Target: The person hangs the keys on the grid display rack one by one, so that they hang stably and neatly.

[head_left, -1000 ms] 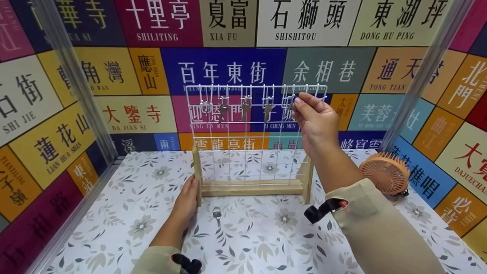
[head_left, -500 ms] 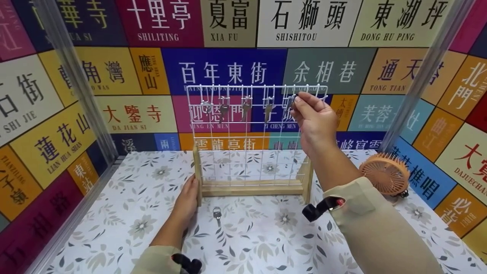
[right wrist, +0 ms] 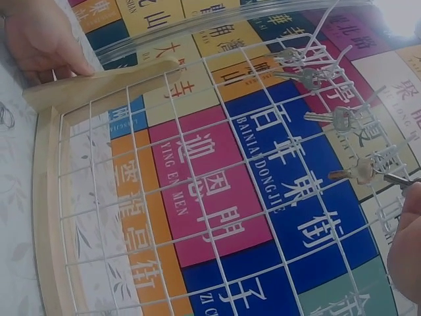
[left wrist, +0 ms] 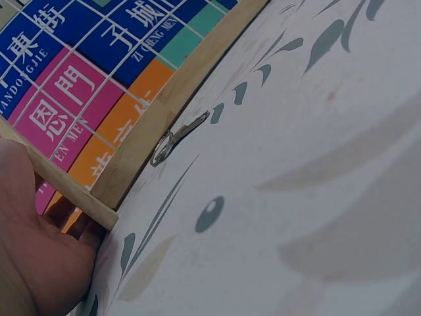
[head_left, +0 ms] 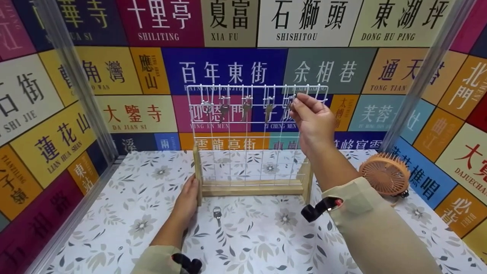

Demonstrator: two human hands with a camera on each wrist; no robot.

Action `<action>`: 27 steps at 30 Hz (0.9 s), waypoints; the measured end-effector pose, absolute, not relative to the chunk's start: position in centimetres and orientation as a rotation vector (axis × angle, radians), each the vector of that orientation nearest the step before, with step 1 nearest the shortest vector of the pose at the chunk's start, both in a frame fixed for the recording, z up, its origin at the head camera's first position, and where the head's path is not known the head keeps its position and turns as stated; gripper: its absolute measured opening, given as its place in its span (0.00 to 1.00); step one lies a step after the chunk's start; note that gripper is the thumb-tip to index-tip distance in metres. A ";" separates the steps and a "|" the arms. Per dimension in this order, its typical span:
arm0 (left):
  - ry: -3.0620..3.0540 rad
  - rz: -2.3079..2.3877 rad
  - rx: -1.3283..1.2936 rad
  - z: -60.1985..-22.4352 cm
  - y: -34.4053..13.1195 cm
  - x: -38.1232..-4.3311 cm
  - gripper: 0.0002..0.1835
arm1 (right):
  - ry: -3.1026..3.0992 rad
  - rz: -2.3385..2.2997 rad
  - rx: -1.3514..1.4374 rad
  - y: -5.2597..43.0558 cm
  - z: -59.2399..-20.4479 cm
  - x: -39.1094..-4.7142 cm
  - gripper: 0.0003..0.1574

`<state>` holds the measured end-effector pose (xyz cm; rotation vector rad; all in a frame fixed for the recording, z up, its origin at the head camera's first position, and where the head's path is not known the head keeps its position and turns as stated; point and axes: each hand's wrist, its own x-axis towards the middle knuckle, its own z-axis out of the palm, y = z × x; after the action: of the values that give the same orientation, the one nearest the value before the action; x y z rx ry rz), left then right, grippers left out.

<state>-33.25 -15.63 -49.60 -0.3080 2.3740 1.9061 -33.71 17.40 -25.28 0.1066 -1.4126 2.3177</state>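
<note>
A white wire grid rack (head_left: 251, 189) with a wooden base stands upright on the table. My left hand (head_left: 186, 201) grips its left wooden leg (left wrist: 72, 187), fingers partly hidden behind the wood. Near the top right of the grid, my right hand (head_left: 317, 118) pinches a key (head_left: 292, 102) at a hook; fingertips cover much of it. Several other keys hang from hooks along the top, among them a brass-coloured key (right wrist: 355, 171) and a silver key (right wrist: 339, 118). One loose key with a ring (head_left: 217, 214) lies on the table in front of the rack.
An orange fan (head_left: 385, 174) stands on the table to the right of the rack. Behind rises a wall of coloured signs (head_left: 224, 68), with clear vertical strips at both corners. A leaf-patterned cloth (head_left: 144, 198) covers the table.
My right hand has shifted slightly left with the key at the hook. The left hand, the rack and the loose key have not moved.
</note>
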 end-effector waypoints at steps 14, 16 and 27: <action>2.350 1.908 -0.307 -49.3 -15.6 -33.0 0.39 | -1.582 2.312 0.096 16.5 -30.3 -34.5 0.12; 2.370 1.918 -0.286 -49.4 -15.6 -33.0 0.39 | -1.624 2.315 0.095 16.0 -31.4 -34.4 0.12; 2.401 1.888 -0.294 -49.4 -15.6 -33.0 0.40 | -1.756 2.477 0.203 11.7 -38.0 -32.9 0.13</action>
<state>-32.98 -15.63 -49.36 -0.2943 2.4007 1.8877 -32.87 11.74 -37.98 0.2026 -1.7555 2.4772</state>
